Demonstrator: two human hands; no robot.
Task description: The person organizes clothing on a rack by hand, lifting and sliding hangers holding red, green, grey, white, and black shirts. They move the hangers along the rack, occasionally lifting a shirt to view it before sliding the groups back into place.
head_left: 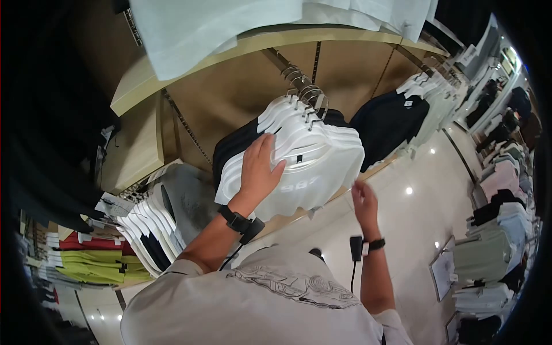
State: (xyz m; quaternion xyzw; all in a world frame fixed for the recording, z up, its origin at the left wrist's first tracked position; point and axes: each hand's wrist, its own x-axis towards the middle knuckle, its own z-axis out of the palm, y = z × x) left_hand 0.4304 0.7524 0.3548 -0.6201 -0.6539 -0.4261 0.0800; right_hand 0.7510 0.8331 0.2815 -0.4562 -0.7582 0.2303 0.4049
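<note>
Several white shirts hang on white hangers from a metal rail, with black garments behind them. My left hand lies against the left side of the front white shirts, its fingers extended and its thumb apart. To the right of these shirts, near their lower edge, my right hand is raised with its fingers bent inward; whether it holds anything is too small to make out. Both wrists wear black straps with small devices and cables.
A wooden shelf with pale cloth runs above the rail. Black shirts hang to the right. White, grey and yellow-green garments hang at the left. Folded and hanging clothes line the right side, beyond the shiny floor.
</note>
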